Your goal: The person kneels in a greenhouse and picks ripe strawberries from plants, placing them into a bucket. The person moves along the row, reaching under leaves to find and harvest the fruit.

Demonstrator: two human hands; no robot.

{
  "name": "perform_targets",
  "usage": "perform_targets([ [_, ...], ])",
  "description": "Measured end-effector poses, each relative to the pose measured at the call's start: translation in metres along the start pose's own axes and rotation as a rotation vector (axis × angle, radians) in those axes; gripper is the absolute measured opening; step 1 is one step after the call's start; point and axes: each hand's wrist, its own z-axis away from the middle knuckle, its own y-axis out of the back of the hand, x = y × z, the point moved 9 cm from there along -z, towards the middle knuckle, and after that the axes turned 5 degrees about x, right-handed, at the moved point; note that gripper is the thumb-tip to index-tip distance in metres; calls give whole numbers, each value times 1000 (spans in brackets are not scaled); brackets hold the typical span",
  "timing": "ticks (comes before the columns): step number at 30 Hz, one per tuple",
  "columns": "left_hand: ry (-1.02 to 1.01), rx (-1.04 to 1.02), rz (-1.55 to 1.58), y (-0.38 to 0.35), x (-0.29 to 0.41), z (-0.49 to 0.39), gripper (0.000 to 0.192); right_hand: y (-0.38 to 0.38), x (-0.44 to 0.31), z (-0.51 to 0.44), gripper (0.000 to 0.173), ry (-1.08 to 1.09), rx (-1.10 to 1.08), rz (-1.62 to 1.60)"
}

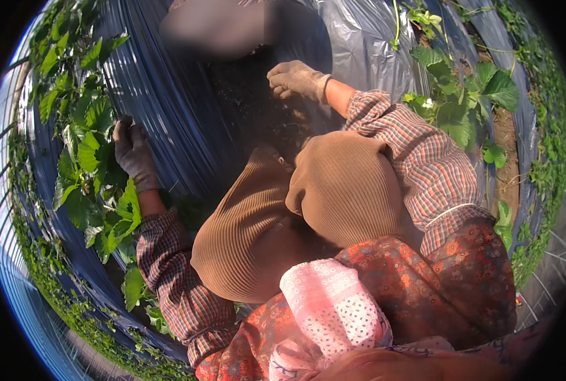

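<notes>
My left hand [133,152], in a pale work glove, is at the edge of the leafy strawberry plants [90,152] on the left; its fingertips are partly shaded, and whether they grip anything cannot be told. Over the dark soil between the plastic-covered beds, my right hand [297,80] hangs in a similar glove with its fingers curled. Nothing clearly shows in it, though its fingertips face away. Below it are my knees in brown ribbed cloth [349,185]. Both arms wear checked sleeves [418,157].
Dark plastic mulch film [154,85] covers the bed at left; shiny film [364,47] lies at upper right. Another strawberry plant with a white flower [427,103] grows at right, beside a strip of bare soil [505,152]. A blurred patch hides the top centre.
</notes>
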Motion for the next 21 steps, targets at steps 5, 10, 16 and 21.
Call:
perform_targets([
  [5,-222,-277,-39,-72,9,39,28,35,53,91,35,-47,338,32],
  [10,-267,-483,-183,-106,22,69,31,114,16,173,30,321,748,96],
  [16,-116,-569,-391,-93,8,88,32,173,-66,269,42,595,755,-181],
  [21,-271,-555,-603,-63,5,106,32,203,-124,343,27,737,681,-382],
])
